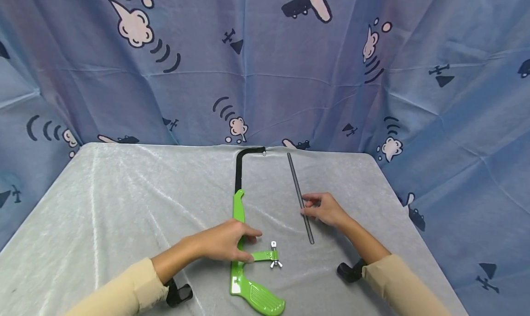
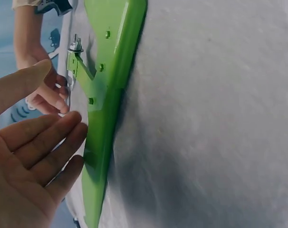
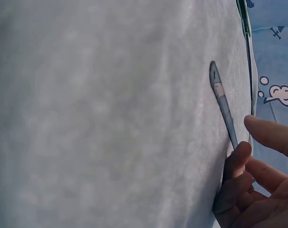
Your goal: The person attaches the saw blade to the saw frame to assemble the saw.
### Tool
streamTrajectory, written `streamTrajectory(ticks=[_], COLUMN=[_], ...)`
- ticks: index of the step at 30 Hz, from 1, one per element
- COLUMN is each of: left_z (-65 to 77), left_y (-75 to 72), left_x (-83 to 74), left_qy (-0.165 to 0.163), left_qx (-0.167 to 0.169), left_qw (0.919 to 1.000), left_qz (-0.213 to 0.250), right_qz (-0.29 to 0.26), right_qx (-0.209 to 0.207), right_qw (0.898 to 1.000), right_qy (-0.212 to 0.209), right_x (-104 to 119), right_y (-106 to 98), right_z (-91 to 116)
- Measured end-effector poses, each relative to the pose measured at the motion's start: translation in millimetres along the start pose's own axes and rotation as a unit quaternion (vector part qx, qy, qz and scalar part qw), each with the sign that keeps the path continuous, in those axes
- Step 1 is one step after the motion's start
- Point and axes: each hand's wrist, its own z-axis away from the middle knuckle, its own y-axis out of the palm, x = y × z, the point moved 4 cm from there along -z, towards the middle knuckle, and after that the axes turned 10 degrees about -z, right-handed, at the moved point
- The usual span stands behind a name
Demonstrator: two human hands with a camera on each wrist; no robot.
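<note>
A hacksaw frame with a green handle [image 1: 262, 300] and a black bent front arm [image 1: 239, 171] lies on the cloth-covered table. My left hand [image 1: 225, 241] reaches over its green middle, with thumb and fingers spread; in the left wrist view the fingers [image 2: 63, 137] are fairly straight, close beside the green frame [image 2: 103, 104]. To the right lies a thin grey hacksaw blade [image 1: 295, 178]. My right hand [image 1: 325, 209] is at the blade's lower half, fingertips right at its edge. In the right wrist view the thumb stands apart from the bent fingers, near the blade [image 3: 224, 104], whose end hole shows.
A metal wing nut [image 1: 276, 263] sits on the frame's short green side bracket [image 1: 262, 256]. Pale grey cloth [image 1: 124, 205] covers the table, slightly creased. A blue patterned curtain [image 1: 290, 100] hangs behind it and along the sides. Black straps [image 1: 349, 272] are on both wrists.
</note>
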Motion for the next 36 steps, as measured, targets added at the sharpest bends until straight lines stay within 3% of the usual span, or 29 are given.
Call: streamTrajectory(ticks=[5,9,20,36], left_z=[-6.8,-13.2,-25.2,-34.7], left_y=[3.6,4.5,5.3,8.9], left_x=[-2.8,-4.7,-11.0,-9.6], left_qy=[0.007,0.01,0.02,0.042], left_qx=[0.027,0.054,0.103,0.124], left_qw=[0.998,0.9961,0.9936,0.9912], left_qz=[0.056,0.069,0.042,0.015], right_qz=[0.015,0.034,0.062,0.087], right_qx=[-0.014,-0.024,-0.035,-0.04], right_qw=[1.0,0.999,0.997,0.994], right_qy=[-0.009,-0.029,-0.04,-0.054], right_x=[0,1,2,4], right_y=[2,2,4,5], right_z=[-2,-3,-5,-5])
